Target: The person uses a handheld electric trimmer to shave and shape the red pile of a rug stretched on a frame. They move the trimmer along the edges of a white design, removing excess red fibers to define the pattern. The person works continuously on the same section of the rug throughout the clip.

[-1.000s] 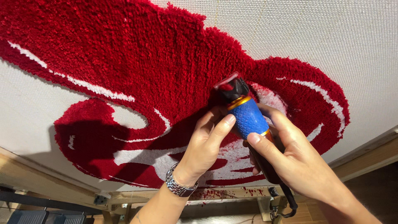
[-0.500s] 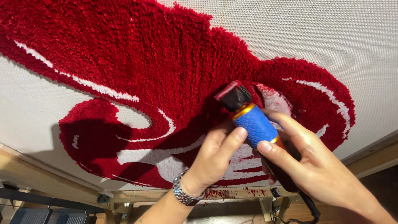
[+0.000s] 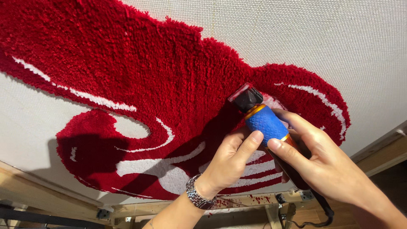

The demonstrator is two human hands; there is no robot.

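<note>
Right now both hands share one tool, an electric clipper [image 3: 263, 120] with a blue textured grip, an orange ring and a black head, whose red-edged blade end presses into the pile of a red tufted rug [image 3: 140, 80]. The right hand [image 3: 326, 167] wraps around the clipper's lower body, its fingers curled over the blue grip and the dark handle below it, so it is clearly grasping the tool. The left hand [image 3: 227, 163] comes up from underneath; its fingertips [image 3: 255, 138] rest against the blue grip's left side, bracing it rather than closing fully around it. A metal wristwatch [image 3: 198, 197] sits on the left wrist. The rug, with curving white lines running through the red, is worked into a pale mesh backing cloth [image 3: 322, 38] stretched on a wooden frame [image 3: 51, 199], whose rails show along the bottom and the right edge. A black cord [image 3: 324, 210] trails down from the clipper's base, and red fluff speckles the frame's lower rail just beneath the hands.
</note>
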